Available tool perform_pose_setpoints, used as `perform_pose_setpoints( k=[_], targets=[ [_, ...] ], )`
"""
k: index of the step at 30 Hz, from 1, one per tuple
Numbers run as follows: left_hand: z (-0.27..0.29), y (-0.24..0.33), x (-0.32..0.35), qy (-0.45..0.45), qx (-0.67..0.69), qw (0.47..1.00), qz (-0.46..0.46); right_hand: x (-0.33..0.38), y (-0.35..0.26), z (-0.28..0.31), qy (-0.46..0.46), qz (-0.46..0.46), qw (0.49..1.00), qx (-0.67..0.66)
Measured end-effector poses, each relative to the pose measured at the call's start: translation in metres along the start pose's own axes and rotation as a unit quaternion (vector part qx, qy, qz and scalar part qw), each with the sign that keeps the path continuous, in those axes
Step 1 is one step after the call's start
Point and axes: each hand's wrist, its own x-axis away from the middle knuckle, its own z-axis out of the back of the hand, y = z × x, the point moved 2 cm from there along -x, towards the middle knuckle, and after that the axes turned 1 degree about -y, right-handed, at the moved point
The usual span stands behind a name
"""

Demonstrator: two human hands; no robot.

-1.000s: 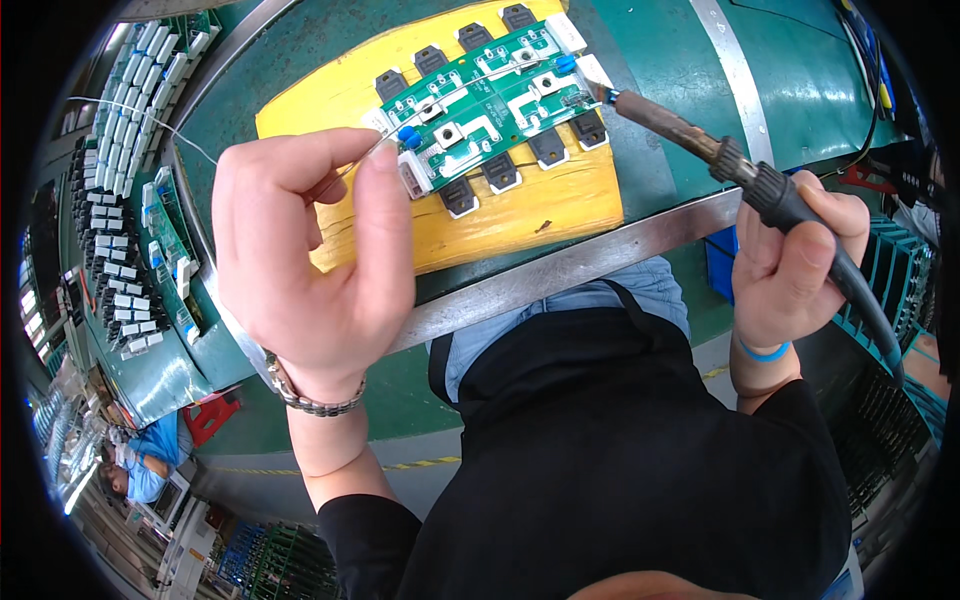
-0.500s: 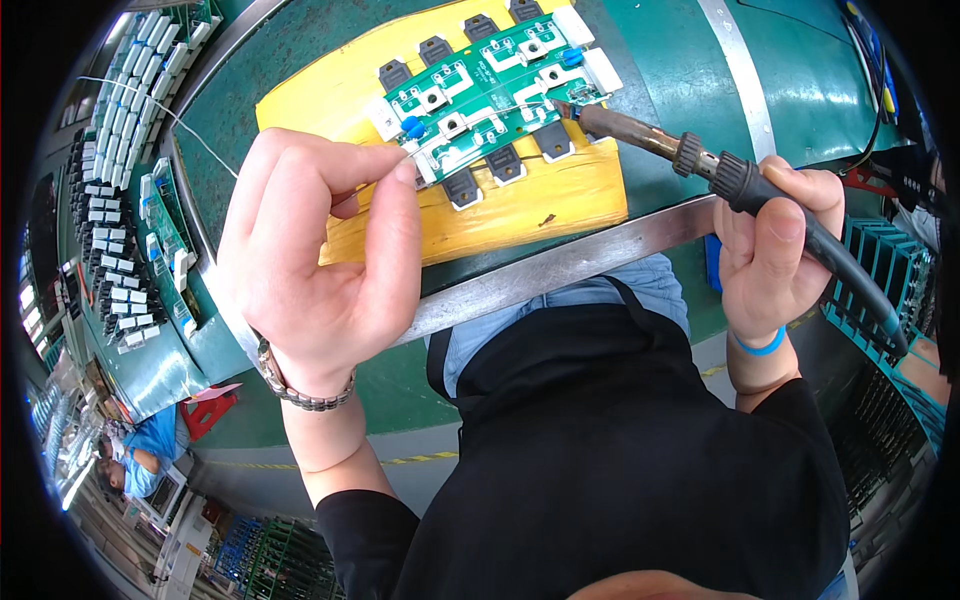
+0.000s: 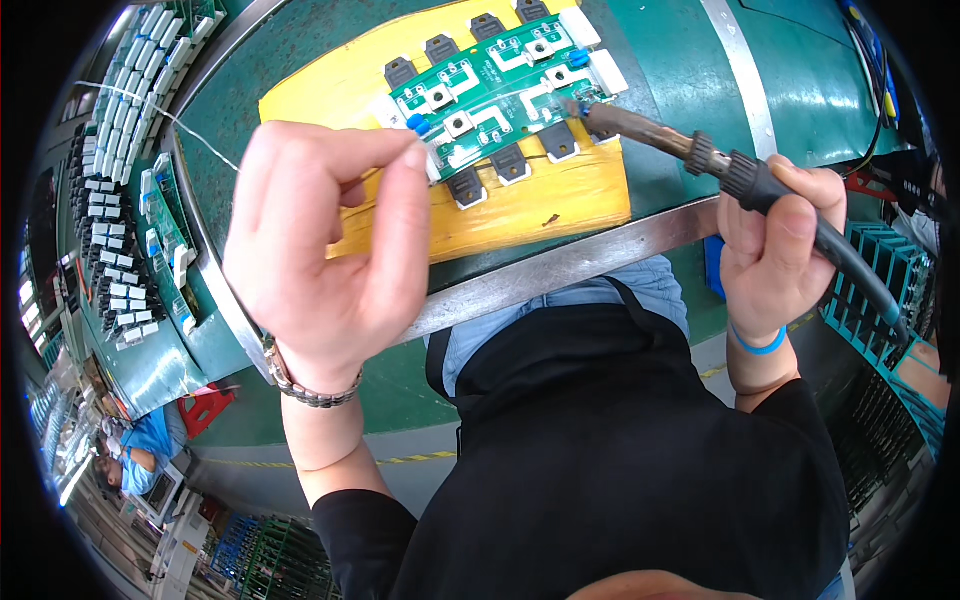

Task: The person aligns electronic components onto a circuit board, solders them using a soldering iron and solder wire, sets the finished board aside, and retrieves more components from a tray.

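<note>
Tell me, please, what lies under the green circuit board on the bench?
The green circuit board rests on a yellow pad, which lies on the green bench top. The pad's left part is hidden behind the left hand.

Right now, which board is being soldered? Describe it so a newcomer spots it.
Find the yellow pad on the green bench. On it lies a green circuit board, edged with black square components, with the soldering iron tip touching it. Other boards stand racked at the left.
</note>
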Motion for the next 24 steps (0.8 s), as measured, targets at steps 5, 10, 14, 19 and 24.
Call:
perform_pose_setpoints(
  k=[5, 10, 14, 19, 24],
  targets=[
    [0.001, -0.002, 0.002, -0.010, 0.014, 1.000, 0.008, -0.002, -0.002, 0.000, -0.018, 0.015, 1.000, 0.001],
    [-0.001, -0.004, 0.003, -0.022, 0.006, 1.000, -0.005, -0.001, 0.001, -0.004, -0.017, 0.000, 1.000, -0.005],
    [-0.001, -0.003, 0.003, -0.028, 0.003, 1.000, 0.002, -0.002, 0.003, -0.005, -0.022, 0.003, 1.000, 0.004],
    [-0.005, -0.001, 0.003, -0.031, 0.008, 0.999, 0.001, -0.002, 0.003, -0.006, -0.021, 0.002, 1.000, -0.001],
    [-0.007, 0.000, 0.003, -0.032, 0.002, 0.999, 0.010, -0.002, 0.003, -0.005, -0.016, 0.003, 1.000, -0.004]
  ],
)
